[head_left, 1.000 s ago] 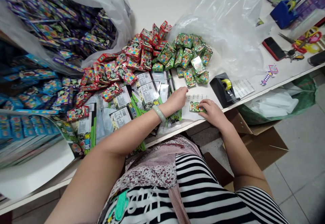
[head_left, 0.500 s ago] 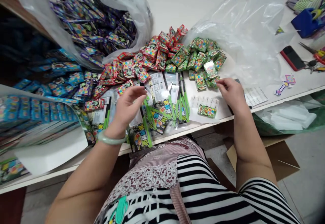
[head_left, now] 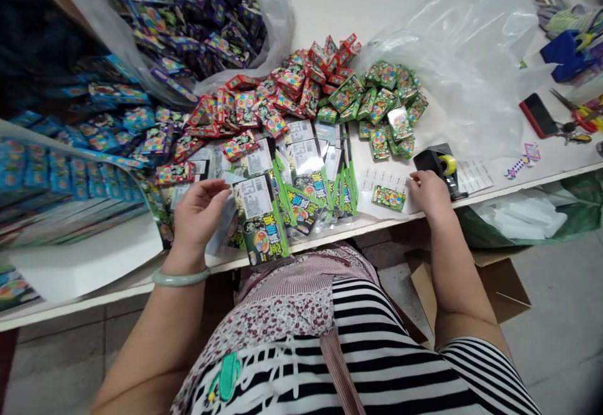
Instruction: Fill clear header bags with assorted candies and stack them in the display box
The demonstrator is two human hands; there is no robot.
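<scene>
My left hand (head_left: 198,219), a pale green bangle on its wrist, hovers by the left end of the clear packets with black and green cards. Its thumb stands apart from the curled fingers, and nothing shows between them. The nearest packet (head_left: 264,236) overhangs the table edge slightly. At the right edge of a white label sheet (head_left: 371,178), my right hand (head_left: 432,195) has its fingertips pressed together; whatever they may pinch is too small to name. One small green box (head_left: 389,198) lies on that sheet. Behind it is a heap of green boxes (head_left: 380,106).
Red boxes (head_left: 282,98) are heaped at the centre back. A plastic bag (head_left: 277,38) of purple boxes and a carton of blue boxes (head_left: 85,179) stand left. A tape dispenser (head_left: 443,162), phone (head_left: 537,115) and scissors (head_left: 568,106) lie right.
My left hand has moved left and down, away from the packets. My right hand has come down from beside the green heap to the label sheet, uncovering the tape dispenser.
</scene>
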